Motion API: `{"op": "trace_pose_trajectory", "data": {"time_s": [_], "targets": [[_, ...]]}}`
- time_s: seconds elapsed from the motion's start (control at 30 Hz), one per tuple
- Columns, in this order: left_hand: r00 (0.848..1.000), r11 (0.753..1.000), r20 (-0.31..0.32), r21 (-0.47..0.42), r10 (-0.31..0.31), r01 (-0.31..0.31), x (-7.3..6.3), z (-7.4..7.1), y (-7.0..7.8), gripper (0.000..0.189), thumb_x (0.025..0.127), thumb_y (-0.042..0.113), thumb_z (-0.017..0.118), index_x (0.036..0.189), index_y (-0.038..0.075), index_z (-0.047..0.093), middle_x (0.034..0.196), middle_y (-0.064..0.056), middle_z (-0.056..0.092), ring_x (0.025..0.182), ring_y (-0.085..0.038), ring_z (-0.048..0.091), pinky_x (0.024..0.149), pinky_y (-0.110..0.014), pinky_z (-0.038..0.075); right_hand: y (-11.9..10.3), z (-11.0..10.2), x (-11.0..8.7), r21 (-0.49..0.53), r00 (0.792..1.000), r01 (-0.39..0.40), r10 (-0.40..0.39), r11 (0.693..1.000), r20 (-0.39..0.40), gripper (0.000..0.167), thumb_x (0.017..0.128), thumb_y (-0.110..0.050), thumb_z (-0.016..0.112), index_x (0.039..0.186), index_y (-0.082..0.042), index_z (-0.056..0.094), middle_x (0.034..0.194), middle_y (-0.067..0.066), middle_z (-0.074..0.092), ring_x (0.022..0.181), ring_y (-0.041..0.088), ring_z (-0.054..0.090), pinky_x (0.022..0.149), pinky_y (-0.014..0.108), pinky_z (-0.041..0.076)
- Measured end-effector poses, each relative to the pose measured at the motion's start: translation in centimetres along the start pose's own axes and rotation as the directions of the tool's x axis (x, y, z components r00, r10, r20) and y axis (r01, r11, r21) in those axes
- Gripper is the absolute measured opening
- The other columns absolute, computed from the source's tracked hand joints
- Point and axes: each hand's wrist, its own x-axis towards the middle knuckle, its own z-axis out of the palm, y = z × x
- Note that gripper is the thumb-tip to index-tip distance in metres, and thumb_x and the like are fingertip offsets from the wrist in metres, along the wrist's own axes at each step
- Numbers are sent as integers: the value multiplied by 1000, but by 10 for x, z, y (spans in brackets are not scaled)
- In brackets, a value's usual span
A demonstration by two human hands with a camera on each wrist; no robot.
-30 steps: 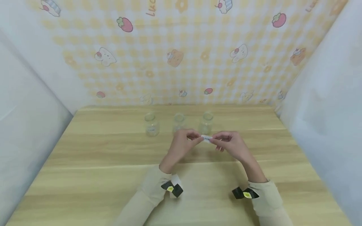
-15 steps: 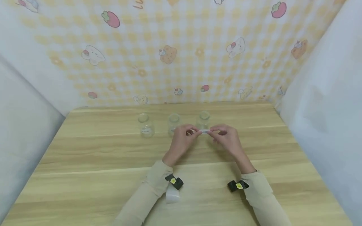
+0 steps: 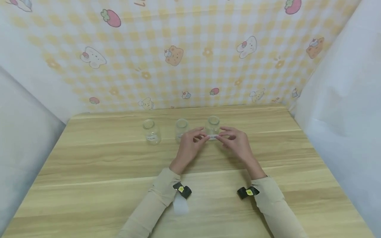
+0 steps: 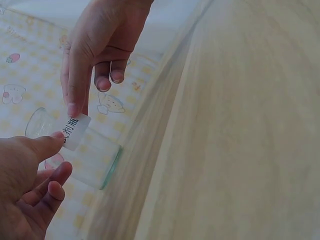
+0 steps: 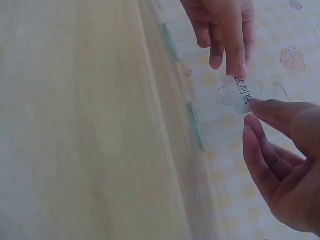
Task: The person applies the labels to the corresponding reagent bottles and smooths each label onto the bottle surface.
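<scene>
A small white paper label (image 3: 212, 137) with handwritten characters lies at the front of the rightmost glass jar (image 3: 212, 125). My left hand (image 3: 191, 145) holds the label's left end, thumb on its face. At the other end, my right hand (image 3: 235, 142) holds it in the same way, seen closely in the right wrist view with its thumb (image 5: 272, 112) on the paper. The label (image 4: 75, 131) spans flat between both thumbs in the left wrist view, in front of the clear jar (image 4: 100, 160). Whether it sticks to the glass is hard to tell.
Two more glass jars stand in a row to the left: a middle one (image 3: 182, 127), partly behind my left hand, and a left one (image 3: 151, 130) bearing a white label (image 3: 152, 138). A translucent whitish strip (image 3: 181, 205) lies on the wooden table (image 3: 104, 185) near my left wrist.
Both hands have moved forward, bringing the label from in front of the rightmost jar to its lower front. The head view has shifted slightly. The jars stay in their row.
</scene>
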Motion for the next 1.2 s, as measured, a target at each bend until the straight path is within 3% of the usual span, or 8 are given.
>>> {"op": "trace_pose_trajectory", "data": {"time_s": [0.57,0.9,1.2], "targets": [[1000,999,3,-14,-30,30,3,6,-2,13,97,18,75,98,5,77,140,-15,64,82,-21,74,75,-29,60,1,1,3,20,1000,-16,16,1000,-20,19,95,-14,77,103,4,78,135,17,67,70,32,73,59,26,59],[1000,1000,-2,-8,-29,29,3,8,-2,17,98,20,74,103,3,77,141,-14,64,85,-21,73,76,-31,60,1,2,2,-35,999,-7,5,999,-40,18,95,-15,77,102,2,80,132,13,69,72,27,73,57,27,58],[999,999,3,-5,-36,36,3,8,-3,14,98,19,73,99,4,76,142,-14,63,85,-20,72,76,-30,59,2,3,2,-27,999,2,-3,1000,-42,18,95,-14,77,101,2,79,132,16,69,69,31,72,54,24,55]]}}
